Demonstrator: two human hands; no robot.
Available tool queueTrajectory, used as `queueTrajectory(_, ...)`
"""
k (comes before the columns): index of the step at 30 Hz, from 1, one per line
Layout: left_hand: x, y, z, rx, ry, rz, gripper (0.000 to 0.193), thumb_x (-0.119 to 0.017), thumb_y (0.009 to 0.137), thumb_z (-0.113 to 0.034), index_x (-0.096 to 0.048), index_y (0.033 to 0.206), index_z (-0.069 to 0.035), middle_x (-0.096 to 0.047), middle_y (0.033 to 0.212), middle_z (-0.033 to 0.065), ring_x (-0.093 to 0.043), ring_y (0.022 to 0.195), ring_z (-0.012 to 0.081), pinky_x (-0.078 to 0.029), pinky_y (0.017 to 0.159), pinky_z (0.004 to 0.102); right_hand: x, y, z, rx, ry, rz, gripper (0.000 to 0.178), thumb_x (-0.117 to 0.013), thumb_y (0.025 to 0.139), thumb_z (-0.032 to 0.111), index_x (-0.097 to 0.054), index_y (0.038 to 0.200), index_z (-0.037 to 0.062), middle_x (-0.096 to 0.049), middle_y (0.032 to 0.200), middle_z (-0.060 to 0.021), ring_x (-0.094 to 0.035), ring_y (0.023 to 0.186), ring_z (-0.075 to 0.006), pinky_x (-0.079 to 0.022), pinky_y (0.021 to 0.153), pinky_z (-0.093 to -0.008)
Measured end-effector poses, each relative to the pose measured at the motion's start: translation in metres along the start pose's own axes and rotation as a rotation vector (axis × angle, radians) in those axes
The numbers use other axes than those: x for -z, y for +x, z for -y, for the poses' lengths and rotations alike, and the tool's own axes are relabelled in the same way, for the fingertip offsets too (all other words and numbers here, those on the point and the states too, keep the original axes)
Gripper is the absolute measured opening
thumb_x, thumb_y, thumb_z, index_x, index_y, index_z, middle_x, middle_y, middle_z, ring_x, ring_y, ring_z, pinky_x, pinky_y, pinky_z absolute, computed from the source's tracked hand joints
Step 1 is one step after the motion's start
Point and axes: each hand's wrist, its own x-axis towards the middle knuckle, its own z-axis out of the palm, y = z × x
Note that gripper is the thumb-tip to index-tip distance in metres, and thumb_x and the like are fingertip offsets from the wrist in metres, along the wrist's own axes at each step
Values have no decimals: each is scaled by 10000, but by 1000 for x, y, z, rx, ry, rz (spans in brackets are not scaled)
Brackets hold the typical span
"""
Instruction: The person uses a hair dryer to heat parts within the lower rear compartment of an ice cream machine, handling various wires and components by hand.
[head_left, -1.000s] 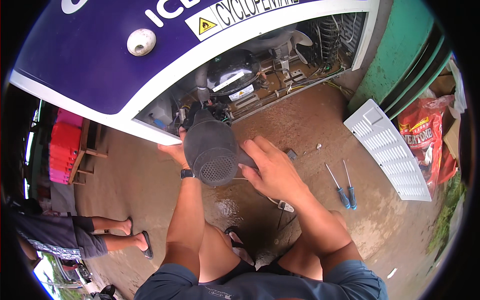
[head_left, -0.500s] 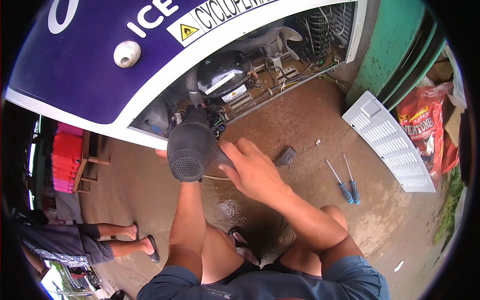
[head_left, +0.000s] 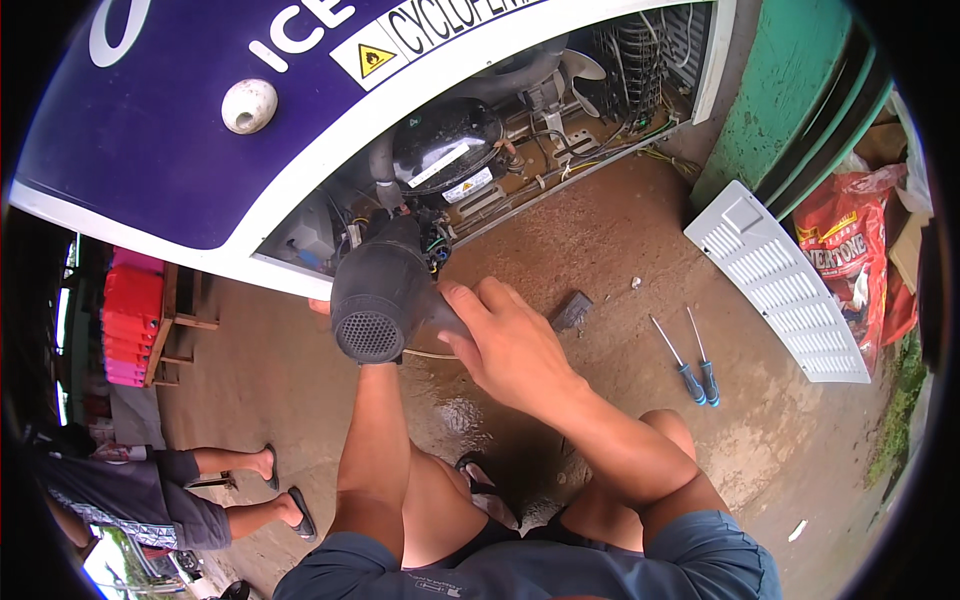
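Note:
My right hand (head_left: 505, 335) is wrapped round the handle of a black hair dryer (head_left: 380, 290). The dryer's round mesh back faces me, and its nozzle points into the open machine bay of a purple and white chest freezer (head_left: 180, 130). Beyond the nozzle are wires (head_left: 438, 243) and a black compressor (head_left: 447, 145). Only a small bit of my left hand (head_left: 319, 306) shows, beside the dryer; the dryer hides the rest, so what its fingers do cannot be seen.
Two blue-handled screwdrivers (head_left: 698, 383) lie on the wet floor, right. Nearby are a small dark block (head_left: 571, 311) and a vented metal panel (head_left: 785, 290) leaning at the right. A fan (head_left: 585, 80) sits inside the bay. A person's legs (head_left: 240, 518) are at the lower left.
The hair dryer and my right hand have barely moved. The person at the lower left has shifted a foot slightly. My view has moved a little.

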Motion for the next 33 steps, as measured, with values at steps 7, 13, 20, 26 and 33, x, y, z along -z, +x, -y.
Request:
queueTrajectory(7, -1, 3, 2, -12, 8, -1, 619, -674, 988, -215, -284, 1451, -87, -532, 1268, 189, -671, 956, 241, -629, 816, 357, 0, 2, -2, 35, 102, 21, 485, -699, 972, 197, -520, 1413, 104, -571, 1069, -173, -618, 1050, -384, -557, 820, -504)
queueTrajectory(13, 0, 3, 5, -19, 10, -5, 601, -660, 993, -231, -294, 1446, -82, -537, 1266, 191, -673, 962, 243, -631, 821, 360, 0, 0, 1, 19, 5, 19, 491, -707, 965, 182, -518, 1412, 109, -569, 1059, -176, -618, 1036, -391, -551, 813, -506)
queueTrajectory(20, 2, 4, 3, -21, 10, -10, 581, -644, 998, -249, -307, 1439, -76, -543, 1263, 193, -675, 968, 246, -632, 826, 363, 2, 1, 3, 23, 64, -2, 453, -709, 956, 173, -547, 1373, 99, -567, 1056, -177, -618, 1030, -391, -558, 809, -501)
queueTrajectory(26, 3, 5, 3, -26, 15, -13, 566, -629, 1003, -265, -317, 1433, -70, -548, 1260, 195, -676, 974, 248, -634, 831, 365, 3, 1, 3, 11, 9, -10, 450, -711, 950, 163, -551, 1367, 104, -567, 1059, -175, -615, 1034, -397, -552, 828, -511)
queueTrajectory(33, 3, 3, 5, -31, 9, -16, 550, -613, 1009, -283, -330, 1426, -64, -554, 1257, 197, -678, 981, 250, -635, 836, 368, 4, 0, 2, 59, 60, 23, 469, -720, 936, 143, -541, 1369, 114, -563, 1054, -172, -618, 1023, -389, -560, 810, -508)
